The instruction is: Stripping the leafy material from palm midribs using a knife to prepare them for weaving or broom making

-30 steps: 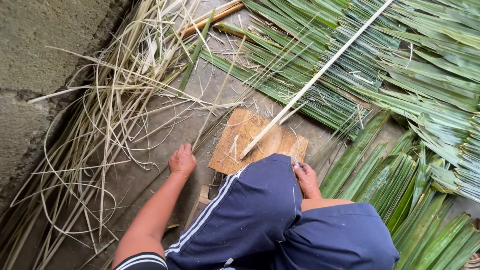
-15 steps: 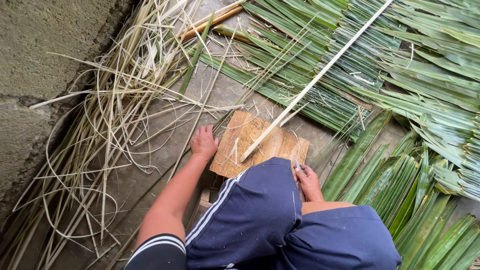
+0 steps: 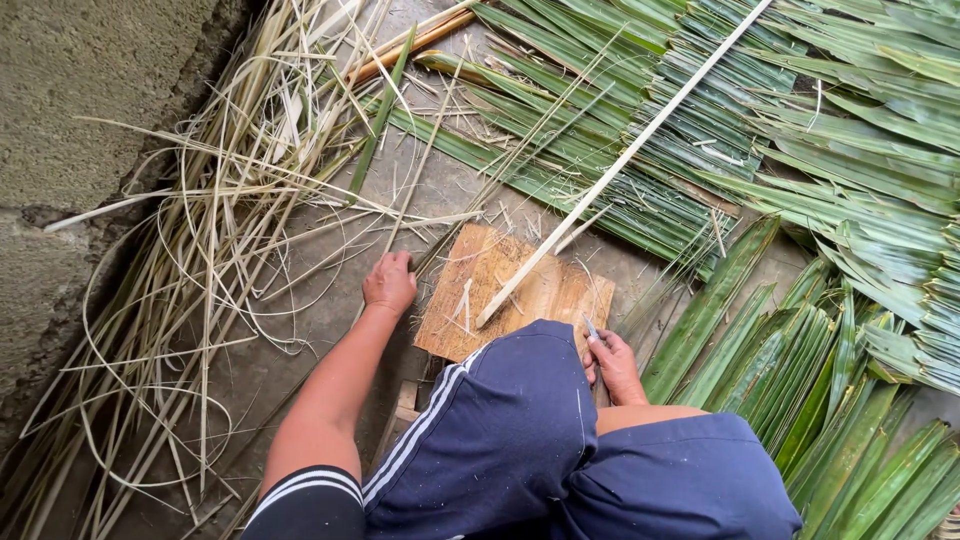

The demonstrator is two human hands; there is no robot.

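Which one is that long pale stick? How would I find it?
Start at the wooden board on the floor by the person's knee. The long pale stick rests one end on that board and runs up and right across the green leaves. It is straight, bare and cream-coloured, unlike the flat leaves.

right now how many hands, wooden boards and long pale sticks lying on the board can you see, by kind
hands: 2, left hand and right hand
wooden board: 1
long pale stick: 1
total: 4
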